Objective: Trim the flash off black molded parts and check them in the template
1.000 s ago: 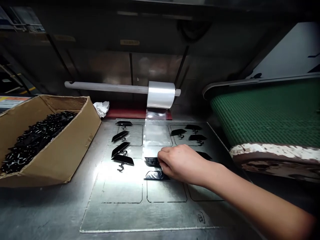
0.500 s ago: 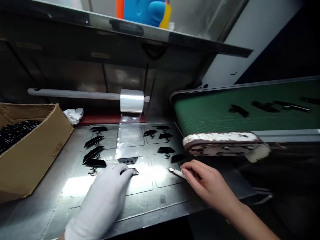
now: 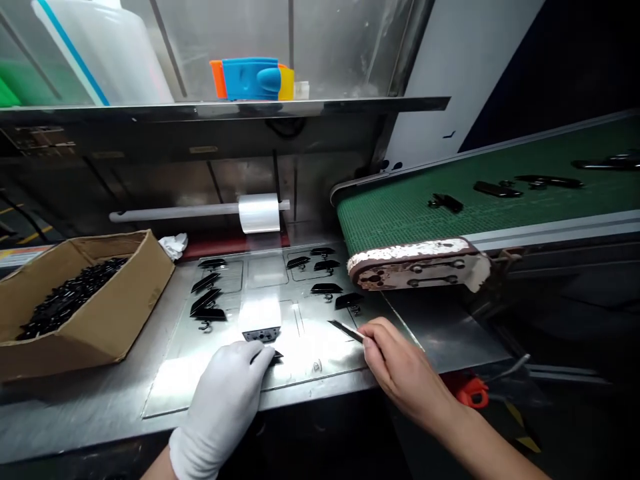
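The left hand (image 3: 225, 393), in a white glove, lies flat with fingers pressed down on a small black part (image 3: 274, 356) on the metal plate (image 3: 175, 377). The bare right hand (image 3: 400, 367) pinches a thin blade tool (image 3: 346, 331), tip over the plate. More black hook parts (image 3: 207, 308) lie beyond; a cardboard box (image 3: 100, 320) sits left on the tabletop (image 3: 75, 407), a green conveyor (image 3: 400, 213) right
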`<state>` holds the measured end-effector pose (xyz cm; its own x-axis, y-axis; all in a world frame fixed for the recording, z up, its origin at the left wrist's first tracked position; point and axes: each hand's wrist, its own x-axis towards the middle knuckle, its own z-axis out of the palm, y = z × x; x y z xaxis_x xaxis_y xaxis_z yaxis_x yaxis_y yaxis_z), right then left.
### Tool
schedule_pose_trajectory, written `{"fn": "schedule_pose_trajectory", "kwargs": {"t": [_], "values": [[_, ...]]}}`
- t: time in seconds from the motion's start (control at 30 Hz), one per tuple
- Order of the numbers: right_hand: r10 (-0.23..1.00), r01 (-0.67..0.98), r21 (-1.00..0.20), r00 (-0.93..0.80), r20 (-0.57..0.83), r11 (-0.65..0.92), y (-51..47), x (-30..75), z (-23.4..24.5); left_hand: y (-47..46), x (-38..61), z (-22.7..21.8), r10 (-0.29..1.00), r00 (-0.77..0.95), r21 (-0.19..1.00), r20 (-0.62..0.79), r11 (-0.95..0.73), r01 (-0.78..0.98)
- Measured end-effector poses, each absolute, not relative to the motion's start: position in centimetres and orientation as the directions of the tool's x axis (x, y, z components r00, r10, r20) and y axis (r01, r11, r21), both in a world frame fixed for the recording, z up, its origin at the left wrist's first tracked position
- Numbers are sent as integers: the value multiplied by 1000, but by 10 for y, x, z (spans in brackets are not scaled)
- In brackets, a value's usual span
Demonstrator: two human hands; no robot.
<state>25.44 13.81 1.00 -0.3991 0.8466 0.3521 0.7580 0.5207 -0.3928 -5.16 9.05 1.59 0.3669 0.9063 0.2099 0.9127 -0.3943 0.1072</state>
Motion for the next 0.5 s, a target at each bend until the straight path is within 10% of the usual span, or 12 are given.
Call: {"fn": "schedule_pose_trajectory", "kwargs": {"t": [0.27, 0.5], "values": [[781, 622, -514, -601, 170, 591, 141, 220, 27, 52, -58, 1, 825, 360, 302, 436, -511, 804], [571, 531, -301, -819, 56, 792, 169, 162, 46, 66, -106, 8, 865, 120, 455, 487, -368, 811]]}}
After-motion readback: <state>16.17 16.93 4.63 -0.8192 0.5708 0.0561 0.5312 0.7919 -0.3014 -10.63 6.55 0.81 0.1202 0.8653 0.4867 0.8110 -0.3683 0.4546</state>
